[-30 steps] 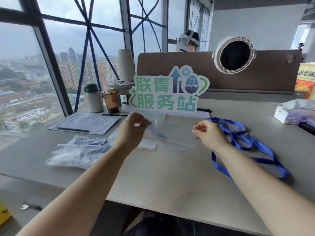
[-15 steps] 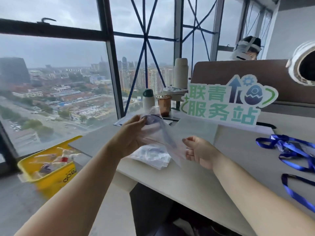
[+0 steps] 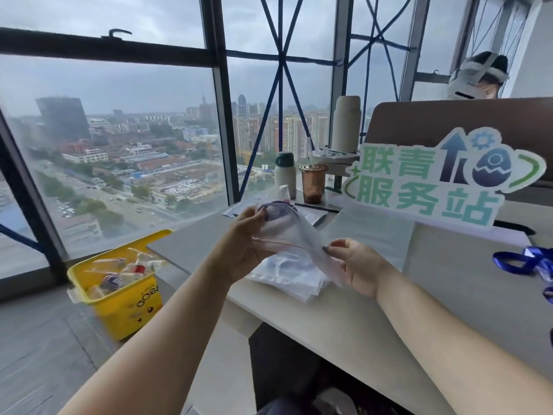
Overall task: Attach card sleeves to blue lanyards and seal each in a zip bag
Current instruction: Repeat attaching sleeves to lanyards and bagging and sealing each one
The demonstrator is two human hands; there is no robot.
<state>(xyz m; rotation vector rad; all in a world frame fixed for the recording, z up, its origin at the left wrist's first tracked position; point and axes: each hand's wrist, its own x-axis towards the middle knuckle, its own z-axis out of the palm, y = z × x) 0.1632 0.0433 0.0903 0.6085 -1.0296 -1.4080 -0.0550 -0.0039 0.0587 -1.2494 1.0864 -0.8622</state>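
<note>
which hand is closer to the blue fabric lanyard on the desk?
Right. The right hand is left of the blue fabric lanyard; the left hand is farther left, across the clear plastic zip bag both hold.

We see the zip bag point(image 3: 287, 232) as thin clear plastic film, glossy and wrinkled. The pile of bags point(image 3: 284, 275) has the same shiny film. The bench point(image 3: 344, 322) looks smooth and matt to us. The lanyard point(image 3: 513, 262) is blue woven ribbon with a light shine. The bin point(image 3: 128, 310) is hard yellow plastic, glossy. The cup point(image 3: 313, 184) seems translucent brown plastic.
</note>
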